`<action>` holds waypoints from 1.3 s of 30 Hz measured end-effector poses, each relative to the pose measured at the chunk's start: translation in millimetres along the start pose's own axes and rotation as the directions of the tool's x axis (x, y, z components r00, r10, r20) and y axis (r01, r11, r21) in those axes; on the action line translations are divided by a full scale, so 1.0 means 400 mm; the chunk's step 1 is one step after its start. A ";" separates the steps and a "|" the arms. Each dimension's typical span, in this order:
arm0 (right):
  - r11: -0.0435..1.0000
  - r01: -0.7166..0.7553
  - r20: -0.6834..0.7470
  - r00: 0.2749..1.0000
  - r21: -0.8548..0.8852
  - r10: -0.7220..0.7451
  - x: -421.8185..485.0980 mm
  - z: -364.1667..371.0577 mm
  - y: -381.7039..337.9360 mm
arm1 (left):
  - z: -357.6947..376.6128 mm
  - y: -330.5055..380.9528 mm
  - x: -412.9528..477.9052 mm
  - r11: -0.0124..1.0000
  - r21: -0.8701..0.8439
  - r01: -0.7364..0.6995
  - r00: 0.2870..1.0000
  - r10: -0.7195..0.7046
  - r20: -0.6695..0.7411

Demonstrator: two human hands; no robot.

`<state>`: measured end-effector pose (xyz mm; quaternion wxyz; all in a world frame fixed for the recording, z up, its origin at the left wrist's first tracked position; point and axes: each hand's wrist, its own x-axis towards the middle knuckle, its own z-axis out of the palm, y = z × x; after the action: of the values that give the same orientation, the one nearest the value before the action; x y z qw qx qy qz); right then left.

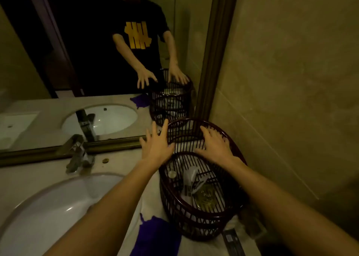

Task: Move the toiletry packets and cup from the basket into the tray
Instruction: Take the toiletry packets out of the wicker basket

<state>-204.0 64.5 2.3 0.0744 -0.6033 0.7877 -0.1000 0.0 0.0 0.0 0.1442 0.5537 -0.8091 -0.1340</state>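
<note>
A dark red slatted basket (202,220) stands on the counter by the right wall. Inside it lie pale toiletry packets (191,178), a clear glass cup (206,196) and a small round item (172,173). A raised slatted part (186,137) stands up at the basket's far end. My left hand (157,146) is spread against the left edge of that part. My right hand (216,146) lies flat on its right rim with fingers apart. Neither hand holds a packet or the cup. No tray is in view.
A white sink (48,207) with a metal tap (78,154) lies to the left. A purple cloth (155,238) sits at the basket's near left, and a dark flat strip (232,241) lies in front of it. The mirror (97,61) and tiled wall (291,81) close off the back and right.
</note>
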 end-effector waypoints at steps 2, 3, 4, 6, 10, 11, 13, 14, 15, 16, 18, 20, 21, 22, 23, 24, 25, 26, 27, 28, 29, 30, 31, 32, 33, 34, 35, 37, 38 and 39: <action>1.000 0.018 0.050 0.999 -0.021 -0.017 0.007 0.018 0.001 | 0.009 -0.004 -0.002 0.992 -0.121 0.034 0.999 -0.030 0.039; 0.999 0.014 0.082 0.997 -0.032 -0.011 0.012 0.036 0.005 | 0.020 -0.007 -0.006 0.981 -0.189 0.043 0.998 -0.033 0.058; 0.999 0.001 0.120 0.993 -0.043 0.004 0.017 0.053 0.010 | 0.033 -0.012 -0.007 0.964 -0.261 0.044 0.997 -0.027 0.069; 0.999 -0.008 0.189 0.982 -0.040 0.016 0.029 0.086 0.010 | 0.049 -0.016 -0.011 0.931 -0.360 0.065 0.996 -0.040 0.077; 0.996 -0.055 0.345 0.936 -0.071 0.076 0.052 0.132 0.008 | 0.063 -0.018 -0.004 0.929 -0.353 0.107 0.994 -0.090 0.065; 0.993 -0.072 0.384 0.917 -0.096 0.104 0.054 0.144 0.007 | 0.065 -0.017 -0.005 0.933 -0.341 0.113 0.993 -0.096 0.068; 0.983 -0.102 0.465 0.870 -0.151 0.162 0.059 0.178 0.009 | 0.072 -0.019 -0.004 0.937 -0.329 0.119 0.992 -0.102 0.070; 0.977 -0.116 0.493 0.849 -0.177 0.190 0.063 0.197 0.010 | 0.075 -0.020 -0.003 0.938 -0.326 0.119 0.992 -0.102 0.067; 0.972 -0.130 0.510 0.833 -0.194 0.213 0.067 0.209 0.007 | 0.076 -0.021 -0.003 0.938 -0.324 0.121 0.992 -0.105 0.067; 0.969 -0.138 0.517 0.826 -0.203 0.226 0.074 0.228 0.005 | 0.077 -0.021 -0.004 0.939 -0.319 0.127 0.992 -0.112 0.065; 0.963 -0.149 0.537 0.806 -0.223 0.249 0.091 0.264 -0.010 | 0.076 -0.020 -0.005 0.943 -0.303 0.140 0.990 -0.127 0.061; 0.954 -0.139 0.555 0.787 -0.265 0.269 0.097 0.297 -0.038 | 0.075 -0.020 -0.006 0.947 -0.289 0.143 0.989 -0.130 0.064; 0.948 -0.116 0.568 0.776 -0.297 0.273 0.092 0.310 -0.055 | 0.075 -0.020 -0.007 0.950 -0.281 0.138 0.990 -0.125 0.064; 0.943 -0.082 0.585 0.766 -0.322 0.267 0.085 0.328 -0.067 | 0.077 -0.020 -0.007 0.953 -0.272 0.130 0.991 -0.118 0.061; 0.941 -0.058 0.596 0.761 -0.334 0.258 0.079 0.344 -0.076 | 0.078 -0.020 -0.007 0.956 -0.264 0.127 0.991 -0.115 0.061; 0.938 -0.042 0.614 0.746 -0.345 0.259 0.077 0.369 -0.079 | 0.079 -0.020 -0.007 0.957 -0.262 0.125 0.992 -0.113 0.061; 0.933 -0.047 0.632 0.723 -0.357 0.278 0.074 0.380 -0.086 | 0.078 -0.019 -0.007 0.957 -0.261 0.124 0.992 -0.112 0.061; 0.930 -0.055 0.635 0.716 -0.364 0.291 0.079 0.399 -0.087 | 0.079 -0.019 -0.006 0.958 -0.259 0.124 0.992 -0.113 0.058; 0.924 -0.064 0.629 0.714 -0.378 0.307 0.081 0.401 -0.088 | 0.079 -0.019 -0.006 0.959 -0.255 0.124 0.992 -0.114 0.056; 0.925 -0.070 0.625 0.718 -0.374 0.307 0.086 0.409 -0.085 | 0.079 -0.019 -0.005 0.959 -0.253 0.123 0.992 -0.113 0.054; 0.929 -0.075 0.622 0.722 -0.363 0.301 0.086 0.401 -0.087 | 0.078 -0.019 -0.005 0.960 -0.253 0.122 0.992 -0.111 0.054; 0.937 -0.078 0.624 0.727 -0.340 0.287 0.091 0.408 -0.079 | 0.078 -0.019 -0.005 0.960 -0.254 0.119 0.993 -0.109 0.050; 0.944 -0.092 0.630 0.723 -0.318 0.283 0.094 0.404 -0.074 | 0.077 -0.018 -0.006 0.959 -0.256 0.117 0.993 -0.108 0.048; 0.953 -0.112 0.638 0.720 -0.281 0.273 0.098 0.408 -0.064 | 0.076 -0.018 -0.007 0.958 -0.261 0.116 0.993 -0.108 0.048; 0.960 -0.146 0.654 0.706 -0.238 0.270 0.101 0.401 -0.061 | 0.075 -0.017 -0.007 0.958 -0.262 0.118 0.993 -0.108 0.051; 0.965 -0.182 0.668 0.697 -0.188 0.262 0.105 0.394 -0.057 | 0.074 -0.017 -0.007 0.958 -0.262 0.118 0.993 -0.107 0.054; 0.969 -0.202 0.675 0.697 -0.141 0.243 0.108 0.368 -0.059 | 0.074 -0.017 -0.006 0.958 -0.260 0.118 0.993 -0.106 0.058; 0.970 -0.241 0.646 0.738 -0.017 0.195 0.117 0.311 -0.058 | 0.070 -0.018 -0.005 0.954 -0.274 0.120 0.992 -0.105 0.070; 0.964 -0.259 0.618 0.767 0.056 0.170 0.124 0.279 -0.058 | 0.068 -0.019 -0.005 0.949 -0.291 0.122 0.992 -0.103 0.078; 0.954 -0.276 0.585 0.796 0.120 0.157 0.122 0.235 -0.062 | 0.066 -0.020 -0.005 0.940 -0.318 0.122 0.991 -0.100 0.085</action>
<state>-171.1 4.9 -82.5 0.3769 -0.5004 0.7793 0.0156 -2.4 0.6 -27.7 0.1976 0.5626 -0.7483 -0.2909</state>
